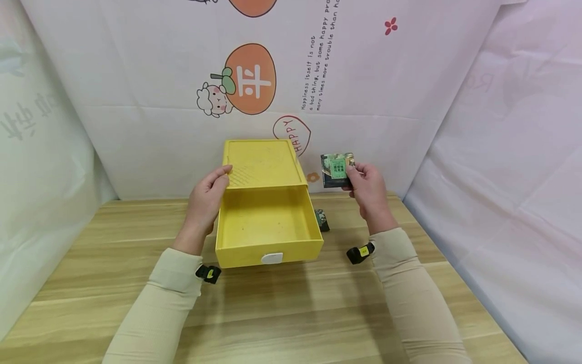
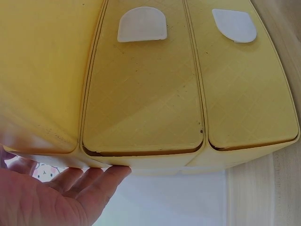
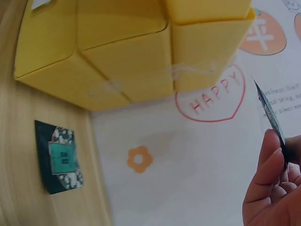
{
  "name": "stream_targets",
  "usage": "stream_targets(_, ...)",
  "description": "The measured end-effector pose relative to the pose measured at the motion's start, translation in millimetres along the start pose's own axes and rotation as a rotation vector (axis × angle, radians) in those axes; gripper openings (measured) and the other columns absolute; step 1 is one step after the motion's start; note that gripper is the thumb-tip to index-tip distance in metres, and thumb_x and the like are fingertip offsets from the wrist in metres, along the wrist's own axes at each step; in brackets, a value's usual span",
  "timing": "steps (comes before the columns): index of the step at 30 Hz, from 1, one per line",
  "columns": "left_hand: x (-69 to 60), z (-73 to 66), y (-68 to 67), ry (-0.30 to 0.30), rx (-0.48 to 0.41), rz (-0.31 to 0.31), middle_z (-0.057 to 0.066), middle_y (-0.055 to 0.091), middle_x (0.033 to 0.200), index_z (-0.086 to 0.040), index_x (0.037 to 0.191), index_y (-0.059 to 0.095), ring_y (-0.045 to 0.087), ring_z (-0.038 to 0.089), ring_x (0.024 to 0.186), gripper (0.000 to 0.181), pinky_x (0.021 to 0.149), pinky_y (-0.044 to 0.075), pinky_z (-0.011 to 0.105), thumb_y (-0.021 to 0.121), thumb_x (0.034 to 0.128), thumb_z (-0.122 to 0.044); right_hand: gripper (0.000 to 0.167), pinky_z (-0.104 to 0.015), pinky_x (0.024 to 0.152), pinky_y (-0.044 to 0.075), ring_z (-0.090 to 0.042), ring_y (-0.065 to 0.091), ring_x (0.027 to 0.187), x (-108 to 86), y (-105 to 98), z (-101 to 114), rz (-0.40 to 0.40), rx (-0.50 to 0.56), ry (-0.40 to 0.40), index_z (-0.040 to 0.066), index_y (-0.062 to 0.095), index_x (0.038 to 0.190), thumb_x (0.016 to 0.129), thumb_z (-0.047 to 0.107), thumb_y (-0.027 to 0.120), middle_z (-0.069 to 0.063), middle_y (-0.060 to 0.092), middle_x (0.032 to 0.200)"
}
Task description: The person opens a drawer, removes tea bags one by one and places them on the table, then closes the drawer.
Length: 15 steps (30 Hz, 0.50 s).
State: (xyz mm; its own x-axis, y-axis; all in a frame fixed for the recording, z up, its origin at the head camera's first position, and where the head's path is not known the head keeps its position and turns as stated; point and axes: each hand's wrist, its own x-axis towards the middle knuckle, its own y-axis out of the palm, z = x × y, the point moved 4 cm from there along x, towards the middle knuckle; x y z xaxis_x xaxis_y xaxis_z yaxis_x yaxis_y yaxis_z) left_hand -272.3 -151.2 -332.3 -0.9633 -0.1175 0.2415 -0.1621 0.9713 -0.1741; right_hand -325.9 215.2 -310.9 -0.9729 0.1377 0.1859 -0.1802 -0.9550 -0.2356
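Observation:
A yellow three-tier drawer cabinet stands against the back wall, its top drawer pulled out toward me. The inner floor of that drawer is visible. My left hand rests against the cabinet's left side near the top; in the left wrist view its fingers lie nearly straight along the side. To the right of the cabinet, my right hand pinches a flat dark packet with a green label, held up in the air. The right wrist view shows this packet edge-on between thumb and fingers.
Another dark packet with a green label lies on the wooden table, right of the cabinet. White tabs mark the drawer fronts. A printed white cloth hangs behind; white sheets flank both sides.

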Motion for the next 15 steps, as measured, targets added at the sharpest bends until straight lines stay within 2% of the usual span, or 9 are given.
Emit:
stream_targets(9, -0.8, -1.0, -0.2, 0.005, 0.005, 0.001, -0.004, 0.049, 0.159, -0.022, 0.151, 0.058, 0.037, 0.014, 0.151, 0.048, 0.107, 0.034, 0.039, 0.046, 0.1085, -0.039, 0.041, -0.019, 0.057, 0.047, -0.006, 0.063, 0.065, 7.5, 0, -23, 0.009, -0.007, 0.035, 0.001, 0.057, 0.134, 0.11, 0.033, 0.053, -0.008, 0.064, 0.108)
stream_targets(15, 0.0, -0.6, -0.4, 0.001, 0.019, -0.004, -0.003, 0.049, 0.16, -0.023, 0.152, 0.058, 0.045, 0.017, 0.142, 0.048, 0.099, 0.033, 0.04, 0.045, 0.1083, -0.04, 0.036, -0.018, 0.056, 0.046, -0.006, 0.061, 0.065, 10.4, -1, -35, 0.01, -0.031, 0.078, 0.002, 0.057, 0.13, 0.11, 0.031, 0.052, -0.009, 0.063, 0.107)
